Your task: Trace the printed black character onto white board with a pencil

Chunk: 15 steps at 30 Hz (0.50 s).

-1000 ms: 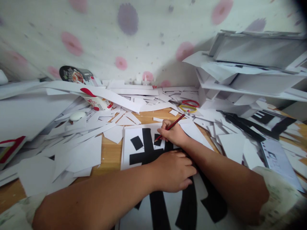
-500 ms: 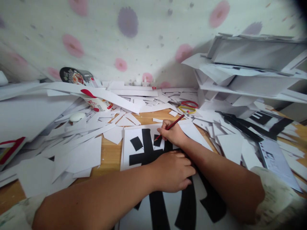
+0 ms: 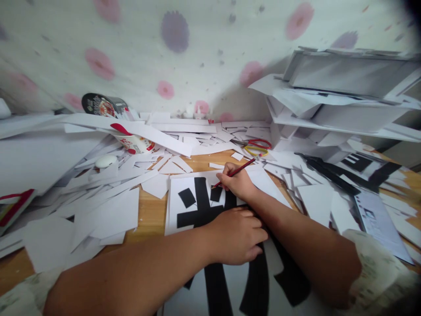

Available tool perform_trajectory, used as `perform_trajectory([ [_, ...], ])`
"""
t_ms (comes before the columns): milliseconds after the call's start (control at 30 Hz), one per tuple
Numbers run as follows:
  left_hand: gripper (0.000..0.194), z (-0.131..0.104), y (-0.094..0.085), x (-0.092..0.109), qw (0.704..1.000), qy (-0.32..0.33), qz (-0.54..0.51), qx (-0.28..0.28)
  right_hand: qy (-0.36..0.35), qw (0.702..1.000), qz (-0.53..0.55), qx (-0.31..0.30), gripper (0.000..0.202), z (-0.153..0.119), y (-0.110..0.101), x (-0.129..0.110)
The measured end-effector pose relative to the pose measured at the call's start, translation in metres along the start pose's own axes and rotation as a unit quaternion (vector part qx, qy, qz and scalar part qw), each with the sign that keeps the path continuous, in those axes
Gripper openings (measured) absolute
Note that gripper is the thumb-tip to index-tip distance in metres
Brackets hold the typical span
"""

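Note:
Gripped in my right hand (image 3: 237, 181) is a dark red pencil (image 3: 242, 166). Its tip points down-left at the top edge of a small black paper piece (image 3: 216, 194). Black cut-out strokes (image 3: 219, 287) lie on a white sheet (image 3: 177, 182) in front of me. Across the middle of these strokes my left hand (image 3: 239, 237) rests flat, palm down, its fingers stretched out to the right. Another small black piece (image 3: 187, 198) sits left of the upright stroke. Both forearms hide parts of the sheet and the strokes.
White paper scraps (image 3: 112, 210) cover much of the wooden table (image 3: 151, 219). Scissors with red and yellow handles (image 3: 258, 147) lie beyond my right hand. A phone (image 3: 381, 221) and black cut-outs (image 3: 358, 169) are at the right, below a white shelf (image 3: 345, 127). Paper tubs (image 3: 138, 144) stand back left.
The pencil tip has shifted slightly upward, from the small black piece's left side to its top edge, and the pencil lies flatter. My left hand has stayed in place.

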<state>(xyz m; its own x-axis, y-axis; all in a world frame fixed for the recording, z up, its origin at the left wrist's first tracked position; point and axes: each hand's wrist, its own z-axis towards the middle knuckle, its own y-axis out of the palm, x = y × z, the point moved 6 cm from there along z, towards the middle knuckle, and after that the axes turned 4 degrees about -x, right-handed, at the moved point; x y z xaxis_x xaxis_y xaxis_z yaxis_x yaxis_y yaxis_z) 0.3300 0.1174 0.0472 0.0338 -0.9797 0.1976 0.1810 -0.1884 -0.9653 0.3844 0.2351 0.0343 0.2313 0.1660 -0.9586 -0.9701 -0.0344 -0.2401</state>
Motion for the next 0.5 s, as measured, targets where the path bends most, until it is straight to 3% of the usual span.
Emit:
perform_trajectory([
  [500, 0.021, -0.0002, 0.0005, -0.0005, 1.0, 0.001, -0.005, 0.006, 0.036, 0.998, -0.031, 0.032, 0.026, 0.0029, -0.0044, 0.006],
])
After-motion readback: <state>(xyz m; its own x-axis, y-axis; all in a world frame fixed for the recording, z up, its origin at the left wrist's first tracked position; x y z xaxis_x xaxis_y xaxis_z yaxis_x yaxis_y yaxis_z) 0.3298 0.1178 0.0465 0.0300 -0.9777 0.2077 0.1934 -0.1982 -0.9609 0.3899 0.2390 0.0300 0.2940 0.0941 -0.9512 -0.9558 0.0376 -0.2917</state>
